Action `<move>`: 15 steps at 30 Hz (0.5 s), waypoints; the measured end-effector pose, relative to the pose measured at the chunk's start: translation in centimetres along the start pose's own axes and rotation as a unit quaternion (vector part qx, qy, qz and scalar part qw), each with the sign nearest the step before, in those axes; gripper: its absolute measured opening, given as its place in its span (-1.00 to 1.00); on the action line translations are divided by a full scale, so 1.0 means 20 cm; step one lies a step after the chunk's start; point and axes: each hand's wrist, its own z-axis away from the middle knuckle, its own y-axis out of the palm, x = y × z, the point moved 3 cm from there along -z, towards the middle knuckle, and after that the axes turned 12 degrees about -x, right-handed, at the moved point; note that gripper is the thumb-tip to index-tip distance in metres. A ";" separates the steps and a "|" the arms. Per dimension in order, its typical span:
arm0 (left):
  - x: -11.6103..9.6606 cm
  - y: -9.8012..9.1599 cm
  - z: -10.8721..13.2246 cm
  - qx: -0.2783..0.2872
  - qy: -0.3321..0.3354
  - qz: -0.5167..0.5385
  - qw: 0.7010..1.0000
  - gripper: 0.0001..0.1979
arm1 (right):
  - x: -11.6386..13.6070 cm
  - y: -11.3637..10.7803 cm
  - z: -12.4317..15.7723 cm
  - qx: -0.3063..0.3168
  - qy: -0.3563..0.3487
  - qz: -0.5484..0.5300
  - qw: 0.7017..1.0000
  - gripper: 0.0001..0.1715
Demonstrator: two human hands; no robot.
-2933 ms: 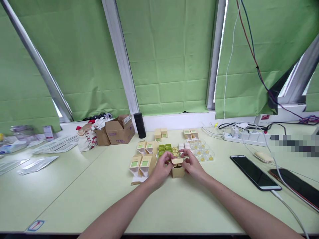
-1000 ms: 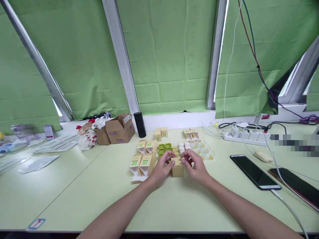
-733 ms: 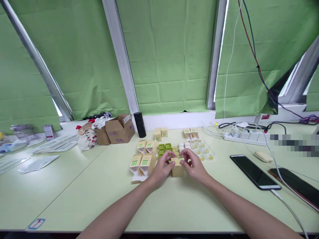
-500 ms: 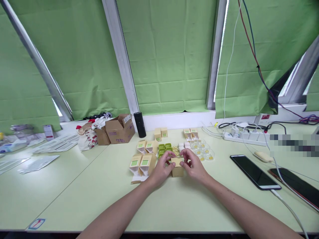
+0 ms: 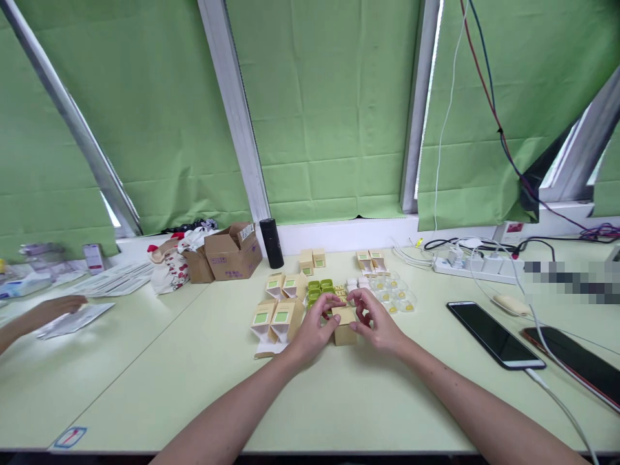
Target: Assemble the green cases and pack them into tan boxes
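Observation:
A small kraft cardboard box [image 5: 345, 330] stands on the table between my two hands. My left hand [image 5: 317, 326] grips its left side, thumb near the top edge. My right hand [image 5: 375, 321] touches its right side, fingers curved and slightly apart. To the left are open kraft boxes with green windows [image 5: 287, 316]. Behind my hands sit green square containers [image 5: 314, 285], small yellowish pieces [image 5: 340, 290], white pieces [image 5: 357, 283] and clear plastic cups with yellow centres [image 5: 401, 296].
Another person's hand [image 5: 65, 307] is over papers at the left. A black cylinder [image 5: 272, 243] and a brown carton [image 5: 233, 252] stand at the back. Two phones, one a black-screened phone [image 5: 495, 334], a power strip [image 5: 477, 266] and cables lie at the right.
Another person's hand has come in at the left, over the papers. The fingers of my right hand have loosened a little at the box's right side.

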 end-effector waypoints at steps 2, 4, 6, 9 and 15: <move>0.00 0.00 0.00 -0.007 -0.006 0.016 1.000 -0.68 | 0.00 -0.01 0.00 0.016 -0.004 0.010 1.000 -0.42; 0.00 -0.01 0.00 -0.017 -0.007 0.029 0.999 -0.67 | 0.00 -0.02 0.00 0.021 -0.006 0.018 1.000 -0.37; 0.00 -0.01 -0.01 -0.032 -0.010 0.034 0.999 -0.68 | -0.01 -0.02 -0.01 0.013 -0.010 0.023 1.000 -0.36; 0.01 -0.02 -0.03 -0.056 -0.021 0.031 0.998 -0.72 | -0.04 -0.02 -0.02 -0.019 -0.013 0.046 0.999 -0.38; 0.05 -0.02 -0.05 -0.081 -0.038 0.045 0.995 -0.78 | -0.03 -0.03 -0.02 -0.044 -0.035 0.057 0.997 -0.43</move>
